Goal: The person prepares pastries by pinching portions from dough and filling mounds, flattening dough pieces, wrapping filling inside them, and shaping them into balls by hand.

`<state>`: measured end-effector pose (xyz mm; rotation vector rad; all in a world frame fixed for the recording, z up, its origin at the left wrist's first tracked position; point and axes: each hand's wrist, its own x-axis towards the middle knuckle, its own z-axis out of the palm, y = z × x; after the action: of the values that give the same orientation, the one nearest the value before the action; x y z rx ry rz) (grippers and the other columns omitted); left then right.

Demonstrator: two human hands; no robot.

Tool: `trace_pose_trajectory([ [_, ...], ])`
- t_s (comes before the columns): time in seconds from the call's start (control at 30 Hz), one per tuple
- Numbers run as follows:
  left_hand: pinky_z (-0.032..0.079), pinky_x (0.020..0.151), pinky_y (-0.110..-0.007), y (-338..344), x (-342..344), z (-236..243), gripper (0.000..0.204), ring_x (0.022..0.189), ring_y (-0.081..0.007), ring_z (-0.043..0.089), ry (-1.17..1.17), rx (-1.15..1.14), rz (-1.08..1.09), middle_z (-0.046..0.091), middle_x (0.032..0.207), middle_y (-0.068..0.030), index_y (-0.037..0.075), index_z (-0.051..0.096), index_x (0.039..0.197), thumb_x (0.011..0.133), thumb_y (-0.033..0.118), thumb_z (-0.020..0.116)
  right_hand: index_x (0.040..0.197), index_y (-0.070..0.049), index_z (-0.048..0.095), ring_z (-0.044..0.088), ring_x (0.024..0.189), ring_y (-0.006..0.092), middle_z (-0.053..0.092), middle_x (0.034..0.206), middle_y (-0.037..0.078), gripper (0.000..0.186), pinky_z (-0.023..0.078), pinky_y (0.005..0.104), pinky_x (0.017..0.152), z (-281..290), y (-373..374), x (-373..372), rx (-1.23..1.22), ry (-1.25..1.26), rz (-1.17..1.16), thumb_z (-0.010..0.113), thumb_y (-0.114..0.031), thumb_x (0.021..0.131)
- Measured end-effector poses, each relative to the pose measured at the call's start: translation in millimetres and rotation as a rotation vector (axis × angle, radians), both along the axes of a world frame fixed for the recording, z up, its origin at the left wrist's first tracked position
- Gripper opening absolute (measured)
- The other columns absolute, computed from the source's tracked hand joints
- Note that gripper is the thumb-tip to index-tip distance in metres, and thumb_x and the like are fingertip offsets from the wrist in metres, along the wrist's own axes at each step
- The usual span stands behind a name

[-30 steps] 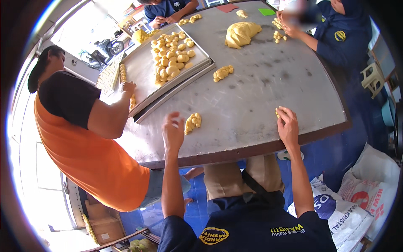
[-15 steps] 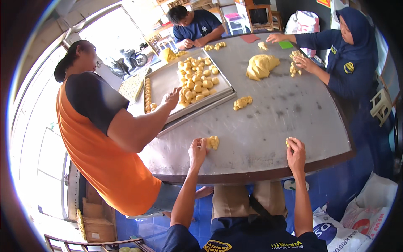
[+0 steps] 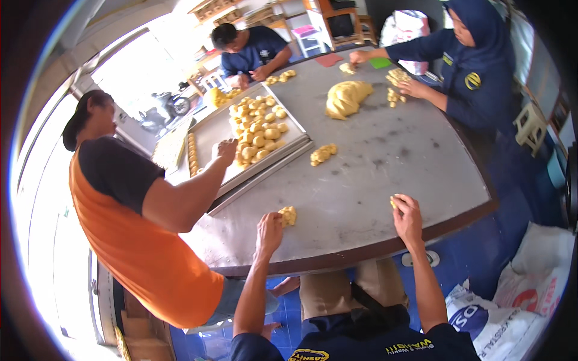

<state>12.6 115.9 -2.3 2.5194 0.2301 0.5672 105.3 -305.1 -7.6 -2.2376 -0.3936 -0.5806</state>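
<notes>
My left hand (image 3: 270, 233) is at the near left of the metal table (image 3: 355, 222), fingers bent together against a small heap of yellow dough pieces (image 3: 288, 215). What lies between those fingertips is hidden. Farther right, my right hand (image 3: 409, 220) pinches a small yellow dough piece (image 3: 393, 203) just above the tabletop, its fingers curled. Another little heap of dough pieces (image 3: 324, 154) lies beyond my hands near the table's middle. Behind it sits a large smooth lump of yellow dough (image 3: 348, 99).
At left, a person in an orange shirt (image 3: 135, 234) reaches over a metal tray (image 3: 211, 138) holding many dough balls (image 3: 257, 133). Two people in dark blue work at the far side (image 3: 253, 51) and right (image 3: 481, 78). White sacks (image 3: 481, 319) stand on the floor at lower right.
The whole view has shifted, so the table and people appear farther left. Against the table, both my hands stay nearly in place, the left at the heap and the right holding its dough piece.
</notes>
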Motion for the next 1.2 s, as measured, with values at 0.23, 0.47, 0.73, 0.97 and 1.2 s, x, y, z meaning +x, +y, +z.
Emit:
trace_pose_trajectory([
  [0.23,0.045,0.105,-0.053,-68.1,-23.2,53.1,0.04,0.118,-0.043,0.058,0.195,0.046,-0.049,0.066,0.124,-0.0229,0.002,0.057,0.13,0.09,0.001,0.056,0.113,-0.002,0.076,0.063,0.108,0.0339,0.07,0.119,0.012,0.031,0.054,0.041,0.095,-4.3,-11.5,0.5,0.014,-0.004,-0.03,0.069,0.005,0.083],
  [0.47,0.052,0.098,-0.044,-119.0,-10.6,-5.5,0.026,0.11,-0.0353,0.067,-0.044,0.411,-0.309,0.073,0.106,-0.0148,0.0,0.07,0.101,0.095,0.025,0.068,0.114,-0.002,0.075,0.063,0.109,0.0333,0.069,0.119,0.012,0.031,0.054,0.0413,0.095,-0.6,6.8,0.0,0.026,-0.016,0.042,0.069,0.004,0.084],
  [0.73,0.027,0.121,-0.059,-134.6,70.2,4.7,0.035,0.144,-0.0368,0.043,-0.146,0.459,-0.12,0.053,0.144,-0.022,0.001,0.062,0.119,0.099,0.03,0.061,0.118,-0.002,0.075,0.06,0.114,0.0313,0.067,0.124,0.01,0.034,0.053,0.0398,0.098,0.2,3.2,-4.0,-0.02,0.053,0.017,0.068,0.005,0.085],
  [0.97,0.016,0.12,-0.065,-135.7,81.4,-6.9,0.041,0.146,-0.0369,0.035,-0.191,0.452,-0.482,0.044,0.144,-0.0208,0.004,0.053,0.117,0.086,0.03,0.063,0.109,-0.001,0.075,0.061,0.11,0.0291,0.068,0.12,0.007,0.026,0.055,0.0385,0.094,-6.0,0.4,2.4,-0.034,0.065,-0.002,0.073,0.002,0.084],
  [1.2,0.023,0.114,-0.061,-129.7,81.5,6.8,0.028,0.133,-0.0319,0.045,-0.189,0.3,-0.357,0.053,0.126,-0.0141,0.006,0.055,0.104,0.086,0.026,0.062,0.111,-0.002,0.075,0.063,0.112,0.0303,0.07,0.119,0.008,0.027,0.054,0.04,0.096,2.7,5.3,2.3,-0.01,0.078,0.031,0.073,0.003,0.085],
])
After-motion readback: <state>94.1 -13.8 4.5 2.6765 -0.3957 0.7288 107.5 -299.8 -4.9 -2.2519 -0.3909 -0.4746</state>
